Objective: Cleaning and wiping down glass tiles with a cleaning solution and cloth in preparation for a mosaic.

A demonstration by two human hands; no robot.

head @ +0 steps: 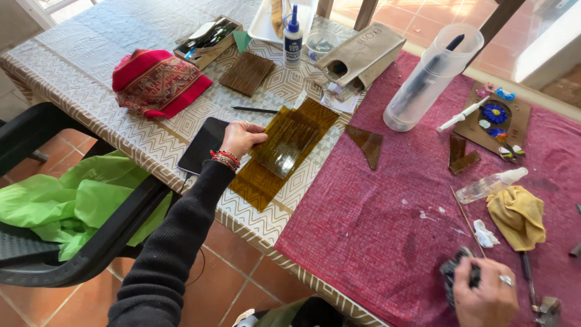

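My left hand [241, 138] grips the near left edge of a rectangular amber glass sheet [289, 141], holding it just above a second, larger amber sheet [254, 186] that lies on the patterned tablecloth. Red beaded bracelets ring that wrist. My right hand [487, 295], wearing a ring, is closed around a small dark tool or rag [455, 274] on the magenta cloth [369, 224] at the lower right. A triangular amber glass offcut [367, 143] lies on the magenta cloth's left edge.
A black tablet [203, 145], red woven hat [156, 82], glue bottle [293, 41], grey box [361, 57], clear jug [431, 75], a board with a blue glass flower [495, 118], spray bottle [489, 185] and yellow cloth [517, 215] crowd the table. A black chair with green fabric [72, 203] stands left.
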